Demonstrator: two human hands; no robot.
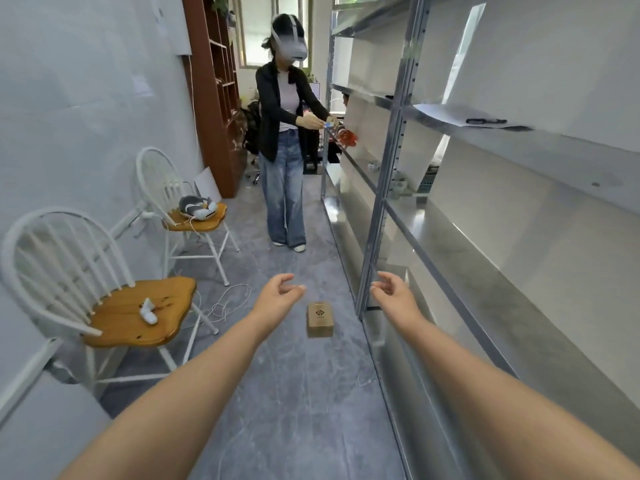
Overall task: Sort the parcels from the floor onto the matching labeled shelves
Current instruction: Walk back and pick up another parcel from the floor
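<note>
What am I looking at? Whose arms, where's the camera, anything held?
One picture, from a wide-angle camera worn on a person's head, looking forward and down. No robot: the bare arms are the wearer's. The left hand and right hand reach out, fingers loosely curled, holding nothing. Between them a small cardboard box, a parcel, lies on the grey floor. Metal shelves line the right; a white chair with a wooden seat stands left. Another person wearing a headset stands farther down the aisle.
</note>
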